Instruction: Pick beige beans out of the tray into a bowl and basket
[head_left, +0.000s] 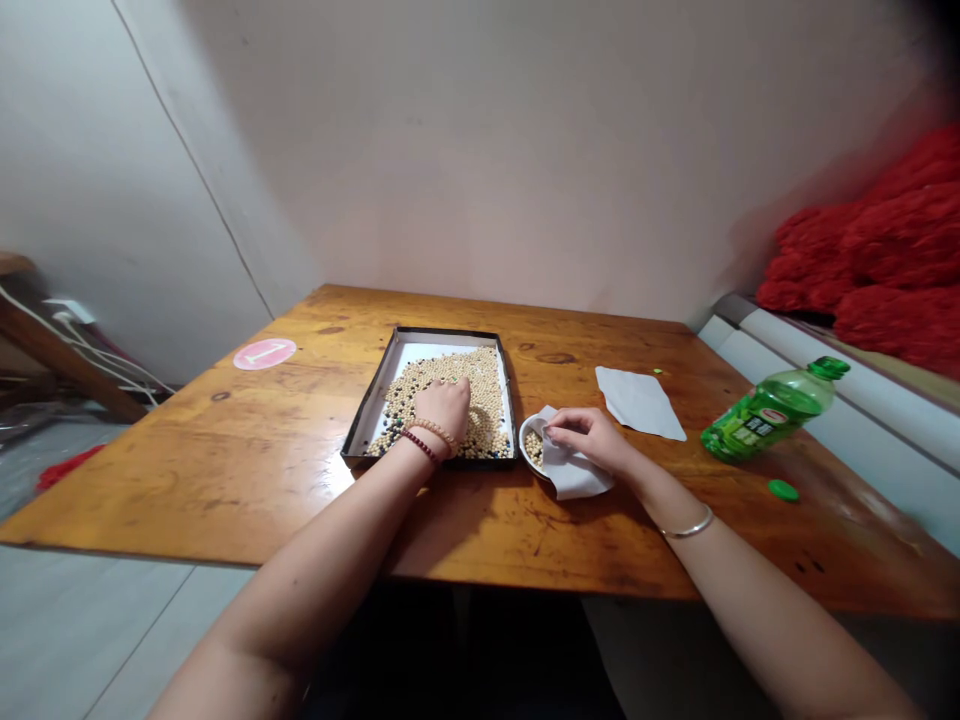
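Note:
A dark metal tray (375, 392) lies on the wooden table, filled with pale beans (480, 385) and a few dark ones. My left hand (444, 408) rests in the beans, fingers curled down into them. Just right of the tray stands a small white bowl (528, 448) with some beans in it, partly covered by a white paper tissue (574, 475). My right hand (589, 435) lies over the tissue at the bowl's rim, fingers pinched together on the tissue's edge. Beaded bracelets circle my left wrist; a silver bangle is on the right.
A second white tissue (639, 402) lies flat behind my right hand. A green bottle (772, 408) lies tilted at the table's right edge, its green cap (783, 489) loose nearby. A pink round sticker (264, 353) is at the far left. Red fabric (877, 260) is piled at the right.

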